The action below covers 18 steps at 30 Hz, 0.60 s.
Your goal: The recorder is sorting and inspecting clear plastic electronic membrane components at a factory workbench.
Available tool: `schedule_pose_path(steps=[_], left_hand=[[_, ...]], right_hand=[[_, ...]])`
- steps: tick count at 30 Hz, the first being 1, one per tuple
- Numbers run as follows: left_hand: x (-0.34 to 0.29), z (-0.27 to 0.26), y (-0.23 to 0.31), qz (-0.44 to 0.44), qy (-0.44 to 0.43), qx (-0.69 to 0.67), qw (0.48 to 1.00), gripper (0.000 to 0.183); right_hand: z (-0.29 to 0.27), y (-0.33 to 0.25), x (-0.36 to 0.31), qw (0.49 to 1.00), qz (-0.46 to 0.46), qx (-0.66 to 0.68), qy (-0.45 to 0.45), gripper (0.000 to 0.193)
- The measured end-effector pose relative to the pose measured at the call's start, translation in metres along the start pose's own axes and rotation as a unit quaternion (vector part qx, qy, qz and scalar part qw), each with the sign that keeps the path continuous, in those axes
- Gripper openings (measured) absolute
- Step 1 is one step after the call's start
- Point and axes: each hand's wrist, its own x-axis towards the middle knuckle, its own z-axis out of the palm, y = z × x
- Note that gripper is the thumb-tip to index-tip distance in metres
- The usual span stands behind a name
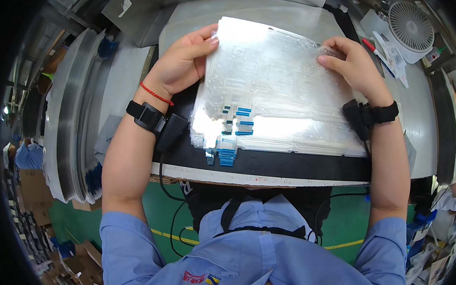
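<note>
A stack of clear plastic film sheets (pixel 283 88) with fine circuit-like lines lies on a black mat (pixel 289 164) in front of me. Narrow tails with blue tips (pixel 243 128) stick out at its near left part. My left hand (pixel 186 56) is closed on the upper left edge, thumb on top and fingers mostly hidden behind. At the far right corner, my right hand (pixel 352 64) pinches a film sheet between thumb and fingers. Glare hides how many sheets each hand grips. The upper sheets sit slightly askew over the lower ones.
A white fan (pixel 410 27), a red marker (pixel 369 45) and a clear plastic bag (pixel 392 58) lie at the far right. Metal panels (pixel 75 117) stand upright on the left. Wrist-worn black devices (pixel 174 131) trail cables near the table edge (pixel 267 179).
</note>
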Motion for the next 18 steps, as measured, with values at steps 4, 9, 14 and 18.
schedule_pose_path(steps=[4,9,14,18], left_hand=[[0.002,0.004,0.000,0.011,0.019,0.035,0.999,0.045],[0.003,0.008,-0.001,-0.005,0.065,0.035,0.997,0.047],[0.002,0.006,-0.001,0.008,0.058,0.045,0.997,0.049],[0.001,0.004,-0.001,0.006,0.045,0.055,0.997,0.052]], right_hand=[[-0.011,-0.006,-0.001,0.999,0.041,0.004,-0.021,0.022],[-0.014,0.002,-0.003,0.998,0.046,-0.011,-0.037,0.020],[-0.012,0.007,-0.002,0.998,0.018,-0.003,-0.067,0.020],[-0.012,0.003,-0.002,0.996,0.039,-0.004,-0.081,0.020]])
